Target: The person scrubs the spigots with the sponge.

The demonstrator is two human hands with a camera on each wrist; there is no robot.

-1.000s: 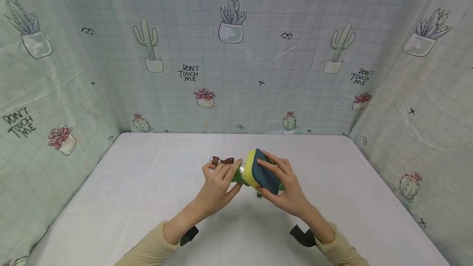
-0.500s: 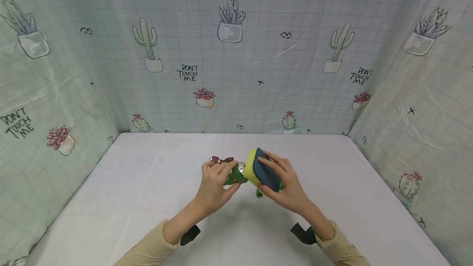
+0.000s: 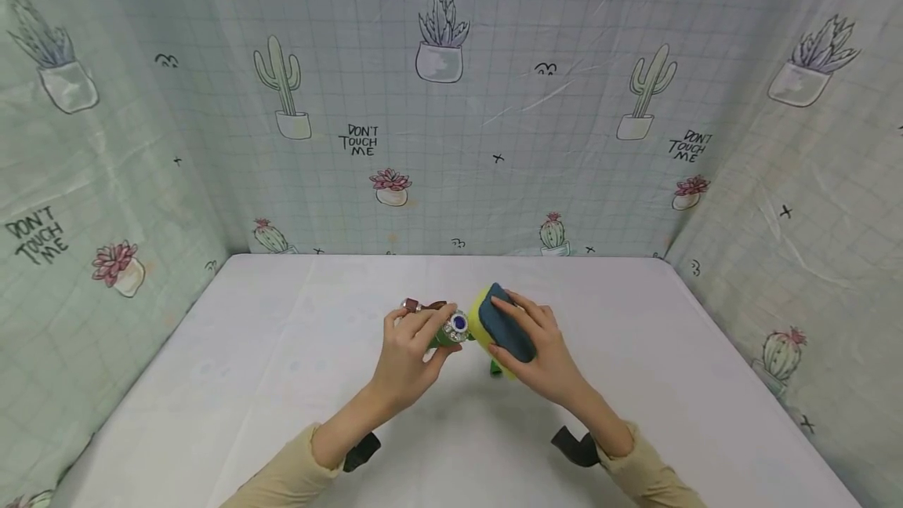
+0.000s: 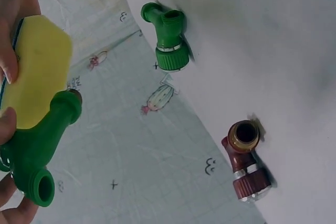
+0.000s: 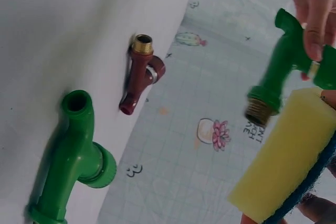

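1. Nearest us, pale beige cloth sleeves [image 3: 282, 465] cover the forearms; a black strip [image 3: 361, 453] shows by the left wrist, with another by the right.
2. On the left, we see the left hand [image 3: 404, 355] with thumb and fingers clamped on the green tap with a silver-rimmed, blue-centred round end [image 3: 451, 328]; it is held above the table.
3. Just right of that tap, the right hand [image 3: 549, 355] grips the yellow sponge with a dark blue scouring face [image 3: 508, 329], thumb on its near edge, fingers spread over the blue side.
4. We judge the step in hand to be rubbing the held tap; the next stroke calls for yellow foam pressed against it. We cannot tell whether they touch.
5. Below the right hand and sponge, mostly hidden by them, lies a second green tap [image 4: 169, 38].
6. Just beyond the left fingers lies a dark red tap with a brass threaded mouth [image 5: 137, 77], close enough to be knocked.
7. Past the white table [image 3: 247, 382] hangs a pale cactus-print curtain [image 3: 451, 139].
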